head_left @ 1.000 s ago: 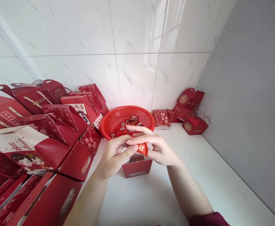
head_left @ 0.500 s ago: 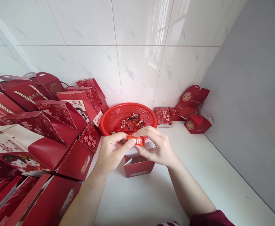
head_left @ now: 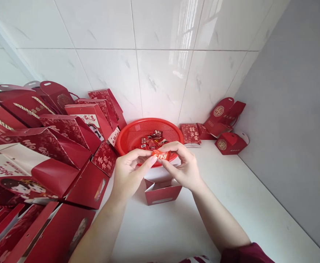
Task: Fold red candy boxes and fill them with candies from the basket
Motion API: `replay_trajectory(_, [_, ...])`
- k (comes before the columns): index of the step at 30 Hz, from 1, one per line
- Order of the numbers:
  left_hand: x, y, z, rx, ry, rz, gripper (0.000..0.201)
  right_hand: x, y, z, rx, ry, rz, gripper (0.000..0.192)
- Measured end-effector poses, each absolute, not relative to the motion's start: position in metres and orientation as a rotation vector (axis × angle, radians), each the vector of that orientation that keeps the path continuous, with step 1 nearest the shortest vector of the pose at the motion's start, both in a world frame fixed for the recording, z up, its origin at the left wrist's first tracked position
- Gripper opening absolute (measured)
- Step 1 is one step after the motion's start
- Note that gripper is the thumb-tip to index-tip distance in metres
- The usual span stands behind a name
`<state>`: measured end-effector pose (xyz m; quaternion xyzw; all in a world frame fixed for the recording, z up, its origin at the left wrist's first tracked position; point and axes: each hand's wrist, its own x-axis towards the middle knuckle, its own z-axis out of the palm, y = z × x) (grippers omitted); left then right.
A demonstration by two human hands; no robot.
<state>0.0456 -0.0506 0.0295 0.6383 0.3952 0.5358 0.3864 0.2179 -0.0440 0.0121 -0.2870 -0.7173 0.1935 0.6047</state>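
Observation:
Between my two hands is a small red wrapped candy (head_left: 162, 155) with pale lettering. My left hand (head_left: 131, 170) pinches its left end with thumb and forefinger. The other end is gripped by the thumb and fingers of my right hand (head_left: 185, 164). Just below the hands, an open red gift box (head_left: 162, 195) stands upright on the white table, its top flaps apart; what lies inside is hidden. Behind the hands sits a red plastic basket (head_left: 127, 133) with several wrapped candies (head_left: 155, 138) in its bottom.
Many red gift boxes (head_left: 83, 186) crowd the left side, some with rope handles. At the back right stand more red boxes (head_left: 231, 143) and a flat patterned one (head_left: 190, 134). A white tiled wall (head_left: 162, 84) rises behind, a grey panel (head_left: 294, 120) at the right.
Both hands have risen slightly with the candy, which has turned a little between the fingers. The view has shifted slightly; the box and basket stay where they were.

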Motion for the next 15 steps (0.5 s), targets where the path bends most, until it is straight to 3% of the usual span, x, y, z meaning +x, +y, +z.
replay_trajectory(6, [0.0433, -0.0472, 0.0319, 1.958, 1.106, 1.458, 0.004, 0.2201, -0.0457, 0.0163, -0.702, -1.797, 0.485, 0.025])
replay_trajectory(11, [0.0435, -0.0472, 0.0312, 2.393, 1.124, 1.567, 0.009, 0.223, -0.0451, 0.0162, -0.754, -1.79, 0.464, 0.012])
replay_trajectory(15, [0.0463, -0.0459, 0.0267, 2.226, 1.078, 1.554, 0.013, 0.2226, -0.045, 0.0155, -0.736, -1.675, 0.521, 0.006])
